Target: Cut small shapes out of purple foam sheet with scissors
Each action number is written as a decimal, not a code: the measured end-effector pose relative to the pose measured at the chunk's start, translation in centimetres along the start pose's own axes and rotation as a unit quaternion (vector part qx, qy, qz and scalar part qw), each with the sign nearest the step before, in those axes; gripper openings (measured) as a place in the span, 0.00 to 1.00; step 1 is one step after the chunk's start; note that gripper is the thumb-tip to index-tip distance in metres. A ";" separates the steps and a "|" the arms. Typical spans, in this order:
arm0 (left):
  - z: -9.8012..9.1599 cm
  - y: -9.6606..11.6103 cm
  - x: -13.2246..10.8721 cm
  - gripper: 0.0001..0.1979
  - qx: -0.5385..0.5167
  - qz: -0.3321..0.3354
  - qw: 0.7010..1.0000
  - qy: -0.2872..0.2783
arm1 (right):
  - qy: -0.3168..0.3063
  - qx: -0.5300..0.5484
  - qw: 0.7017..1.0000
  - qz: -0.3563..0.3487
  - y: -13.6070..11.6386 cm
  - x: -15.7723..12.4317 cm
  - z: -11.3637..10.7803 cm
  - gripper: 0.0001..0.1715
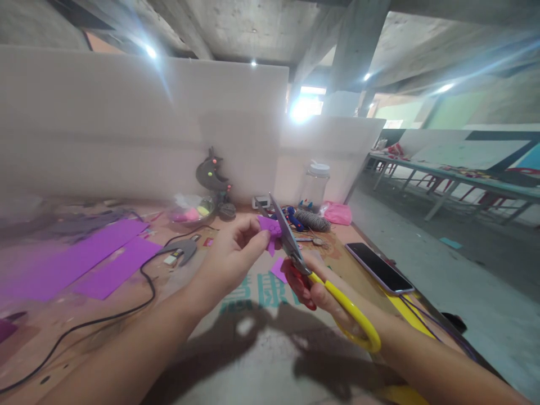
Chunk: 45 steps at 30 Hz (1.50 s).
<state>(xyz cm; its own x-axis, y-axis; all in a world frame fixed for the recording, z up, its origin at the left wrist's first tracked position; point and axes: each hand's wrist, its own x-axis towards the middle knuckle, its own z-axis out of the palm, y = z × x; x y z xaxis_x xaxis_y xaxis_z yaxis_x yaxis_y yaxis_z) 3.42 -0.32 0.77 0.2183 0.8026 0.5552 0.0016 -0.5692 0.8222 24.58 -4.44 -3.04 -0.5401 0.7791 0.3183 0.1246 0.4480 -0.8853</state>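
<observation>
Between thumb and fingers, my left hand pinches a small purple piece, paper or thin foam, with a shape drawn on it. My right hand is closed around the handles of a pair of scissors, one yellow and one red. Their blades point up and away, parted, with the purple piece at the blades. Below, a purple scrap lies on the table under the scissors. Part of the far blade is hidden behind the purple piece.
Purple sheets and a black cable lie at left. A phone rests near the right edge. Behind stand a bowl, a dark crescent ornament, a lidded jar, grey yarn and a pink bag.
</observation>
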 end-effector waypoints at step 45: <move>-2.5 0.8 0.4 0.09 0.002 -0.043 0.992 -0.118 | 0.006 0.005 0.998 0.064 -2.1 0.3 -0.2 0.36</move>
<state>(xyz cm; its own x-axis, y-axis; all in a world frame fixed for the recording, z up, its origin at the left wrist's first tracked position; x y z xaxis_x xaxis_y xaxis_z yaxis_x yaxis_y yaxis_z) 1.05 -0.04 1.99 0.4396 0.7847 0.4370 0.0341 -0.5007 0.8649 24.30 -5.02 -1.02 -0.5103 0.8348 0.2066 0.1834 0.3403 -0.9223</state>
